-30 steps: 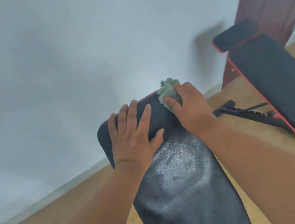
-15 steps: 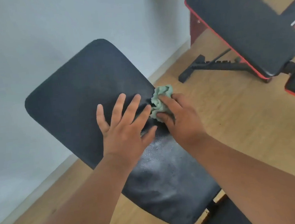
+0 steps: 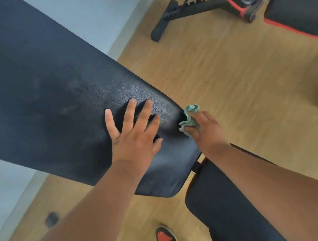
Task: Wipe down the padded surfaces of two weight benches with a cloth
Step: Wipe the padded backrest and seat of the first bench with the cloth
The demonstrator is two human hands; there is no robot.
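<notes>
The wooden floor (image 3: 227,79) spreads beneath both hands and beyond them. The black backrest pad (image 3: 47,103) of the near weight bench is the biggest thing over it, running from under the left hand away to the far left, its textured vinyl catching a dull sheen just beyond the fingertips. Below the right forearm lies the same bench's black seat pad (image 3: 229,210), set just beside the backrest's lower end. Well beyond the right hand stands the second weight bench (image 3: 298,8), black padding edged in red, with its dark steel frame (image 3: 187,9) resting on the floor. A pale wall (image 3: 102,13) rises beyond the backrest.

The left hand (image 3: 134,136) lies flat on the backrest pad, fingers spread wide and gripping nothing. The right hand (image 3: 205,131) is close beside it at the pad's right edge, clenched around a crumpled green cloth (image 3: 189,117), which bunches out past the knuckles and touches the pad's edge. Near the left forearm's lower side, a red, black and yellow shoe (image 3: 166,240) stands on the floor.
</notes>
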